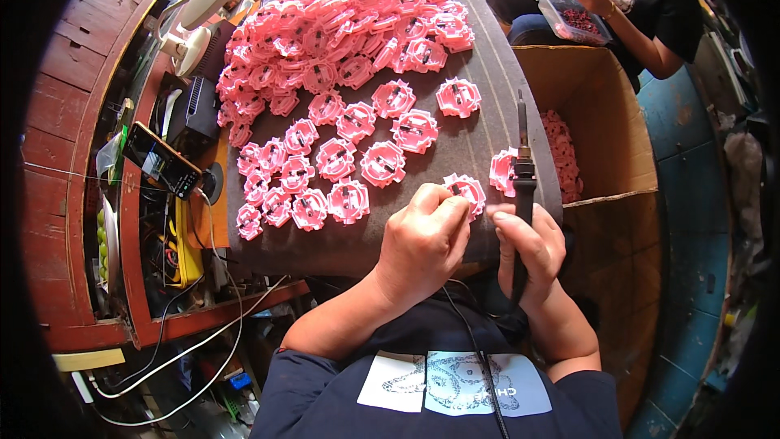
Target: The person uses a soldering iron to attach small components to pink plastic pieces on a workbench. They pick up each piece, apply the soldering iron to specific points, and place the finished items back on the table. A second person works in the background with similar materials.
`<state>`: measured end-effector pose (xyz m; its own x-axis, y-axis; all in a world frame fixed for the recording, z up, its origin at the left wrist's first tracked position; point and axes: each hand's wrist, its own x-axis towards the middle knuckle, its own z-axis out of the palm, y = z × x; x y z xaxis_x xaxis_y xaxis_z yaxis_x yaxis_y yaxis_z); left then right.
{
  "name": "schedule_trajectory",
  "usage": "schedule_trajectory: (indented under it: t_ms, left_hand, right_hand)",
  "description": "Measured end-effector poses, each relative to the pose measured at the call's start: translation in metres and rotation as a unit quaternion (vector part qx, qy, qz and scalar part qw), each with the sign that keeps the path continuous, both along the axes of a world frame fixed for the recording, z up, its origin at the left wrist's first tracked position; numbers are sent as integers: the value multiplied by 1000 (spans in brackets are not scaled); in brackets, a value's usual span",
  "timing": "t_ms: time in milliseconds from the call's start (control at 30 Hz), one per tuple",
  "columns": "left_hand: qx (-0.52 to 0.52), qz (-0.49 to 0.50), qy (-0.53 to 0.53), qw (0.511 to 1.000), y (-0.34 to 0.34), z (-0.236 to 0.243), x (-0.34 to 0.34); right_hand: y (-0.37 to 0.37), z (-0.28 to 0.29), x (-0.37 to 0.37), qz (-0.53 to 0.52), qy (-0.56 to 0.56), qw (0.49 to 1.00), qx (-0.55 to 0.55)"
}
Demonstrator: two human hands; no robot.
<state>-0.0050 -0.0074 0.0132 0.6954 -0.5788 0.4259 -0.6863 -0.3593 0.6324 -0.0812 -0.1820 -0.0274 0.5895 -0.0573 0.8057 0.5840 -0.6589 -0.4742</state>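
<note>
My left hand (424, 232) is closed, its thumb and forefinger pinched at the near left edge of a pink plastic part (466, 189) with dark pieces in its middle. Those fingertips are partly hidden. My right hand (532, 252) grips a soldering iron (526, 175) with a black handle, its metal tip pointing up and away from me. Behind the iron, partly covered by it, lies another pink part (502, 172). Several similar parts (349, 201) are spread in loose rows to the left of my hands.
A large heap of pink parts (325, 32) covers the far side of the dark-covered table (496, 73). At right stands a cardboard box (609, 122) with pink parts inside. Another person holds a clear tray (573, 16) beyond it. A phone (162, 160) and cables are at left.
</note>
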Motion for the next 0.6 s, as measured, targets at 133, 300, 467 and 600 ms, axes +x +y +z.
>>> schedule_trajectory:
  t_ms: [133,300,467,600]
  left_hand:
    - [-10,0,-2,1000,0,-1,1]
    - [-7,-2,-5,1000,0,-1,1]
    - [-1,-3,10,1000,0,2,0]
    - [-3,-2,-1,1000,0,2,1]
  right_hand:
    - [13,9,5,-13,69,997,13]
    - [13,12,6,-23,93,995,-6]
    - [12,13,11,-29,80,996,-22]
    - [12,15,11,-41,97,994,-32]
